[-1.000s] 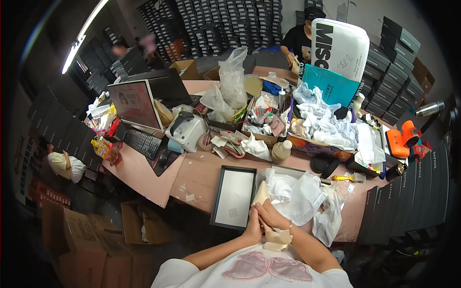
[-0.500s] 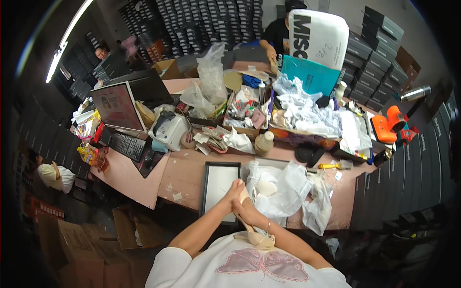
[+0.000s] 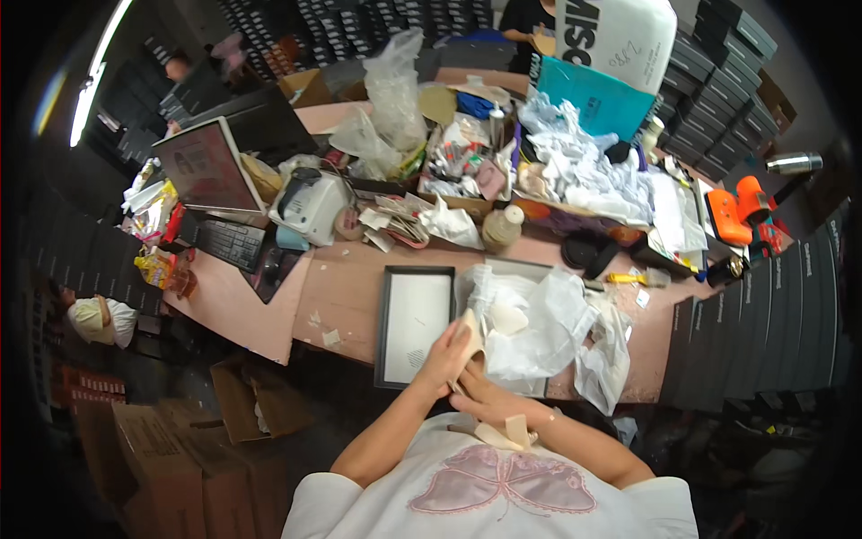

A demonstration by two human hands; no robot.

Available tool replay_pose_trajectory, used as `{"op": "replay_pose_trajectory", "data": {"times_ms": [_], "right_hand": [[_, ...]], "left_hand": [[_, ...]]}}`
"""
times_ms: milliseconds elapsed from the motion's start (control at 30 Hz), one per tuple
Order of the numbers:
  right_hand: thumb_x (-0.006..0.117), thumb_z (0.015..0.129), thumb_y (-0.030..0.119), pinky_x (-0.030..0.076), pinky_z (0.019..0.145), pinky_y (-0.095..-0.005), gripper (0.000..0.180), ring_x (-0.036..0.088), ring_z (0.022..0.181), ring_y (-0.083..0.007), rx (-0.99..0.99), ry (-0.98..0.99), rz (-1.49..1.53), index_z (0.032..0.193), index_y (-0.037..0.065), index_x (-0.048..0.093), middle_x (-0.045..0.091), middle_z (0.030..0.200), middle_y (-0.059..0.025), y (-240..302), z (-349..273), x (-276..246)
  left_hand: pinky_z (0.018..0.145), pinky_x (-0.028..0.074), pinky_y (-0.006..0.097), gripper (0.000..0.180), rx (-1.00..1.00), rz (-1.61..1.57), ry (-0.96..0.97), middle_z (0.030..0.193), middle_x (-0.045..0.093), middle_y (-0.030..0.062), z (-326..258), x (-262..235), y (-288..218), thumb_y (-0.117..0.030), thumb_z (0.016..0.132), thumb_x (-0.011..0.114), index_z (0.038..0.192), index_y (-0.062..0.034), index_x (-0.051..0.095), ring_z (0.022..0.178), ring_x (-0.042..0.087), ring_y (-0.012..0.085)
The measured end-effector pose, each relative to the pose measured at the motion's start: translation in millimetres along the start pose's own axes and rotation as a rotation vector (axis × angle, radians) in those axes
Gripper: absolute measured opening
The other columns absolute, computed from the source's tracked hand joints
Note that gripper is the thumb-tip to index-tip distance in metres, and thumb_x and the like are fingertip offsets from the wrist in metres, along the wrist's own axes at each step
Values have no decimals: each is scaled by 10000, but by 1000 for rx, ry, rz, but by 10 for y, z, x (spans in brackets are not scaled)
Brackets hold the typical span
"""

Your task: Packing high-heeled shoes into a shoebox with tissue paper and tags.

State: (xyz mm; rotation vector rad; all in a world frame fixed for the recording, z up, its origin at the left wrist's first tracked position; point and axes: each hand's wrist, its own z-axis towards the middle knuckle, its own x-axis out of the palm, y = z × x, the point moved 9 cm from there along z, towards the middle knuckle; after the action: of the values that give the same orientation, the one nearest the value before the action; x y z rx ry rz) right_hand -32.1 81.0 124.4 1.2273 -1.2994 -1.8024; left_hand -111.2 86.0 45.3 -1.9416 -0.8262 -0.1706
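Nearest of all, close to the white shirt, a beige shoe sits in both hands at the near edge of the desk. Its pointed toe aims away from the body, toward the desk and a touch to the left! The long axis runs back from there, slanting rightward to the strap end by the shirt. The left grip is clasped along the toe half; the right grip grasps the middle, its fingers partly hidden.

On to the desk's near edge: a dark open box with a pale inside lies left of the toe, and white paper spreads just right, a pale beige piece resting in it. Crumpled tissue hangs over that same edge, further right.

Deeper in, mid-desk, there's a capped bottle, then a yellow-handled brush toward the right edge. Beyond them, a box of crumpled white paper, and at the far side a teal box stands tilted.
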Motion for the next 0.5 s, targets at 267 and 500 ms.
{"op": "replay_pose_trajectory", "data": {"times_ms": [267, 500], "right_hand": [[460, 947, 401, 396, 921, -400, 495, 520, 1027, -368, 180, 80, 161, 1091, -60, 563, 597, 1000, -247, -238, 165, 170], [647, 756, 70, 364, 1046, -415, 452, 423, 1281, -341, 103, -162, -929, 1205, 77, 593, 465, 1373, -161, -546, -147, -930]], "left_hand": [[867, 488, 315, 587, -19, 51, -51, 1216, 528, 75, -74, -235, 79, -350, 967, 535, 1440, -81, 317, 1046, 543, 157], [946, 487, 396, 601, -70, -247, 172, 1272, 520, 132, -83, 14, 52, -403, 957, 503, 1417, -56, 333, 1115, 568, 267]]}}
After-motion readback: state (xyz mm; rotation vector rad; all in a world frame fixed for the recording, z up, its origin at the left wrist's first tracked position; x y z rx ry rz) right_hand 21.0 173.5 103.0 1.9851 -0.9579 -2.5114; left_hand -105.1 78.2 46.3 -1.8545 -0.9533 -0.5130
